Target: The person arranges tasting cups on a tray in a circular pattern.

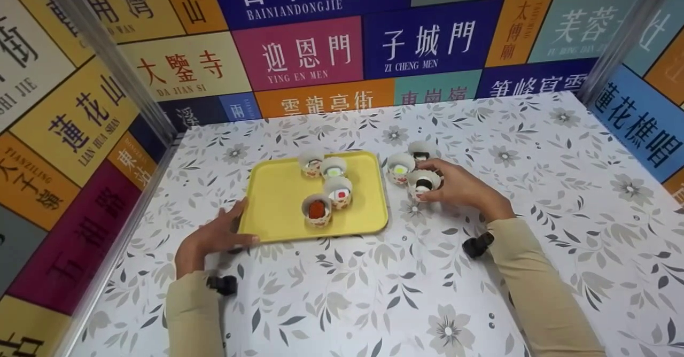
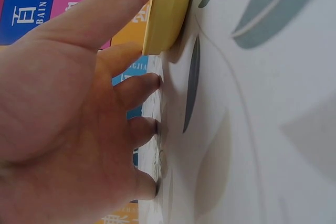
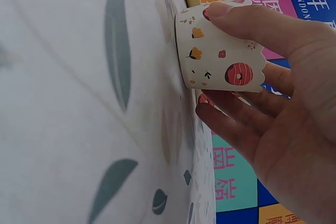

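Observation:
My right hand (image 1: 459, 188) grips a small patterned paper cup (image 1: 416, 192) holding a white sushi piece with a black band. In the right wrist view, thumb and fingers hold the cup (image 3: 218, 59) by its sides, its base close to the cloth. Just behind it stand two more paper cups, one with a green-centred roll (image 1: 400, 170), the other (image 1: 421, 147) with a dark-wrapped piece. My left hand (image 1: 216, 234) touches the near-left corner of a yellow tray (image 1: 272, 196), thumb and forefinger spread along its edges. In the left wrist view, the other fingertips (image 2: 149, 129) reach down to the tablecloth.
Several paper cups stand on the tray's right half, including one with a red-topped piece (image 1: 317, 209) and one with a red-centred roll (image 1: 341, 193). A white floral tablecloth (image 1: 342, 293) covers the table. Colourful sign-covered walls (image 1: 299, 52) enclose its back and sides.

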The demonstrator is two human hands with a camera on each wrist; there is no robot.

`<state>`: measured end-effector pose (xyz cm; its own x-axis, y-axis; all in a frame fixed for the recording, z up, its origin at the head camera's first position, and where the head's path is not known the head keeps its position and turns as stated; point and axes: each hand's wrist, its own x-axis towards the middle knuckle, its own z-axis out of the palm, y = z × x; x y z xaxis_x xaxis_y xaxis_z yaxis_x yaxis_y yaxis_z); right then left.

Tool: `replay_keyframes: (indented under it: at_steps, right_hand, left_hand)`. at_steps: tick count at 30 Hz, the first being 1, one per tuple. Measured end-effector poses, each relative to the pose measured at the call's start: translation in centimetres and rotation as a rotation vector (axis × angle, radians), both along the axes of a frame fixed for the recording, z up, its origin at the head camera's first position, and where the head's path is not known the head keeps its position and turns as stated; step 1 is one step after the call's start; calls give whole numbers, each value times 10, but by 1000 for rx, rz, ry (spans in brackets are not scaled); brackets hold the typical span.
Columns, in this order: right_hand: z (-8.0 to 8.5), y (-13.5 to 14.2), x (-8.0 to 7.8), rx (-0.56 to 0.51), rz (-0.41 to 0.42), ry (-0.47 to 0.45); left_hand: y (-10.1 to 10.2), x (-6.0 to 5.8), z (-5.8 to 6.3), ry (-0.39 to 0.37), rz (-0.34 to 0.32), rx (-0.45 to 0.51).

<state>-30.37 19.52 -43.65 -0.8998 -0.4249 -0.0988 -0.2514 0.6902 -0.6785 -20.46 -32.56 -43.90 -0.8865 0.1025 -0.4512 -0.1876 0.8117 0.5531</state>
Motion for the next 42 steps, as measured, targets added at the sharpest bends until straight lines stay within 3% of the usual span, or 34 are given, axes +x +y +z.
replay_keyframes:
  at_steps: [10, 24, 42]
  right_hand:
    - [10, 0, 4, 7, 11, 9]
    - [24, -9, 12, 42, 45, 30]
    - [28, -29, 19, 3, 47, 111]
  left_hand:
    - [2, 2, 2, -28, 42, -6]
    - [-2, 0, 0, 2, -16, 45]
    - [1, 0, 1, -27, 29, 13]
